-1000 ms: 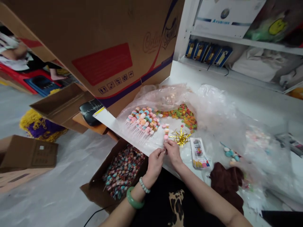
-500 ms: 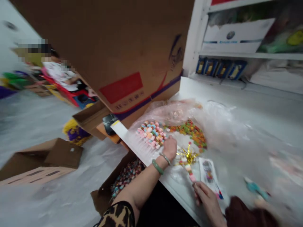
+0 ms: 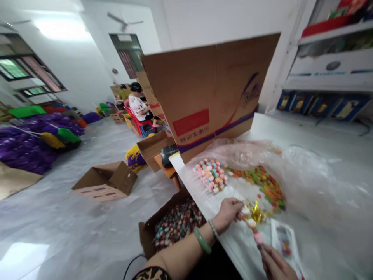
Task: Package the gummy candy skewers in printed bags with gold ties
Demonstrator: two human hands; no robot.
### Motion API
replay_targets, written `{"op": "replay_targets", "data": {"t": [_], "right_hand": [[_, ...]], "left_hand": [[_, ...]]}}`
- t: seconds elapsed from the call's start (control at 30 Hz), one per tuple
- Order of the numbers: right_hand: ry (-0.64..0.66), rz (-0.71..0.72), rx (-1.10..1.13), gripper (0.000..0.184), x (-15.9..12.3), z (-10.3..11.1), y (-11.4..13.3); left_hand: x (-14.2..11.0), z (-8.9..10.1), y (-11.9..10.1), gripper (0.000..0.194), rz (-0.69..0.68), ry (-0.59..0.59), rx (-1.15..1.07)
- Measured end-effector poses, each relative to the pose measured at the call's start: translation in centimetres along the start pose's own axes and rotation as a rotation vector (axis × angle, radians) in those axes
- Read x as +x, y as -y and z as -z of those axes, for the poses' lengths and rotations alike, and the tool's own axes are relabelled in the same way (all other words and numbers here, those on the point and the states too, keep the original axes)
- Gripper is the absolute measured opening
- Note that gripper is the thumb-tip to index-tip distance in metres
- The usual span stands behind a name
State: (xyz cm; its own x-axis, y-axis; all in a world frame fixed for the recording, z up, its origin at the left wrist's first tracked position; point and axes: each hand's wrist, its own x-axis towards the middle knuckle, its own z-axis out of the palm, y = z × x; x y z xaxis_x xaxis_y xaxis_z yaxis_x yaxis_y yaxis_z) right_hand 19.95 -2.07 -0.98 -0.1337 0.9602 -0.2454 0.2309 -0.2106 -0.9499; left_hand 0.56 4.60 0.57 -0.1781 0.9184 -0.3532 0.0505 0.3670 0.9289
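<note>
My right hand [image 3: 275,262] is closed round the lower end of a skewer [image 3: 257,236] threaded with pink, green and white pieces. Beside the skewer's upper end, my left hand [image 3: 230,212] has its fingers pinched together; what they hold, if anything, I cannot make out. Shiny gold foil strips [image 3: 256,213] lie just past the fingertips. A pile of finished-looking pastel skewers [image 3: 211,175] rests on the white table [image 3: 233,233], left of a spread of loose orange, green and red pieces [image 3: 271,186]. A small printed packet [image 3: 284,241] lies right of the skewer.
Clear plastic sheeting [image 3: 309,175] covers much of the table's right. A large cardboard panel [image 3: 215,89] stands behind. Below the table edge is a box of colourful skewers [image 3: 177,221]. An open carton [image 3: 105,181] sits on the floor. A seated person [image 3: 138,103] is farther off.
My left hand has left the edge of the skewer pile and come to the upper end of the skewer. My right hand still holds it. The view has tilted up and left.
</note>
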Motion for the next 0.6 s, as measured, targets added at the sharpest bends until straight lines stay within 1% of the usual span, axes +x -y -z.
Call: {"op": "replay_targets", "data": {"t": [0.03, 0.1, 0.13, 0.2, 0.3, 0.4, 0.47, 0.6], "right_hand": [[0.013, -0.014, -0.01, 0.04, -0.6, -0.1, 0.8], [-0.006, 0.0, -0.017, 0.038, -1.7, -0.5, 2.4], [0.002, 0.003, -0.022, 0.036, -1.9, -0.8, 3.0], [-0.019, 0.018, -0.032, 0.032, -1.9, -1.4, 3.6], [-0.033, 0.012, -0.041, 0.027, -1.8, -1.9, 3.4], [-0.047, 0.025, -0.071, 0.026, -2.0, -1.9, 3.0], [-0.043, 0.046, -0.096, 0.026, -2.2, -1.9, 2.8], [-0.027, 0.045, -0.126, 0.025, -2.2, -2.0, 2.8]], "left_hand": [[-0.8, 0.0, 0.1, 0.028, 0.024, -0.011, -0.09], [-2.2, 0.3, 0.1, 0.027, 0.033, -0.063, -0.243], [-2.7, 0.5, -0.1, 0.026, 0.037, -0.06, -0.314], [-3.0, 1.0, -0.4, 0.026, 0.051, -0.004, -0.441], [-3.1, 1.7, -0.9, 0.024, 0.125, 0.072, -0.566], [-3.7, 2.1, -1.1, 0.024, 0.164, 0.104, -0.616], [-3.9, 2.3, -1.0, 0.025, 0.148, 0.087, -0.638], [-4.0, 2.6, -0.8, 0.029, 0.088, 0.007, -0.676]]}}
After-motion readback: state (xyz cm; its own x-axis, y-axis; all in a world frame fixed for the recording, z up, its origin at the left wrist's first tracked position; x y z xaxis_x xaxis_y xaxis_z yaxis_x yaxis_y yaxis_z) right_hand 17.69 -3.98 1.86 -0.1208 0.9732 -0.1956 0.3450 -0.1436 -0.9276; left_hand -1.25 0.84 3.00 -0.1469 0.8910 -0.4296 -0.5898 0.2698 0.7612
